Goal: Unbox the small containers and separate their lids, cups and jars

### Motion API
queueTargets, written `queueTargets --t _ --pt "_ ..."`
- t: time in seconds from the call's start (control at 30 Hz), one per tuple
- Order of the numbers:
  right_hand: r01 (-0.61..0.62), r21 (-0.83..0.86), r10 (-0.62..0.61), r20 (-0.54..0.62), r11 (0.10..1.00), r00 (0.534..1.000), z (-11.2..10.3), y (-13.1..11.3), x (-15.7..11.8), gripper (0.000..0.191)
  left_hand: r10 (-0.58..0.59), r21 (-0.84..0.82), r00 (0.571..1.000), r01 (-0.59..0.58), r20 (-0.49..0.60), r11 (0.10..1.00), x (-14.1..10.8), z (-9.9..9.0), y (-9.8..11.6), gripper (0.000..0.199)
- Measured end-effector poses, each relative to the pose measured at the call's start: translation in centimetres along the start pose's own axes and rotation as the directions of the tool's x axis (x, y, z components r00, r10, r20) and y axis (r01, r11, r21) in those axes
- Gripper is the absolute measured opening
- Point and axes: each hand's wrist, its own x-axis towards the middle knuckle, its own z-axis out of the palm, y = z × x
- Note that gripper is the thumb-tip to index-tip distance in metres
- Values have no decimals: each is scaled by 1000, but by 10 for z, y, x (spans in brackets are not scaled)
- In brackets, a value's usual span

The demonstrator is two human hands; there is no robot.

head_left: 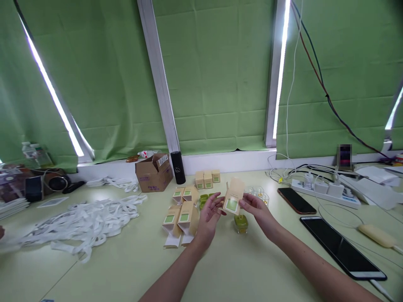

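Observation:
Between thumb and fingers my right hand [256, 208] grips a tan paper carton [234, 196] with a green-and-white label, tilted above the table. My left hand [209, 218] is palm up with fingers apart, its fingertips close to the carton's left edge; whether they touch it I cannot tell. Under the carton stands a small glass jar with a green lid [241, 223]. Left of my left hand, several matching cartons [188, 214] stand with lower flaps open. Green lids [203, 200] lie behind that hand, and clear glass jars [258, 192] are partly hidden behind my right hand.
Small tan boxes [208, 179] stand farther back near a black cylinder [178, 167] and an open cardboard box [154, 173]. White straps [85, 222] pile up at left. Phones [341, 247], a power strip [327, 193] and cables occupy the right. Another person's hand [1, 232] shows at the left edge.

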Motion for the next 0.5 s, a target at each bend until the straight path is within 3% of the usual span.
queueTargets --t 0.17,0.5 --pt "-51 -25 52 29 998 998 6 -6 12 60 28 30 999 -30 46 999 -1 5 -4 64" --pt "17 -52 -17 -4 999 1000 28 8 31 63 75 114 995 -66 -70 991 2 -3 -5 63"
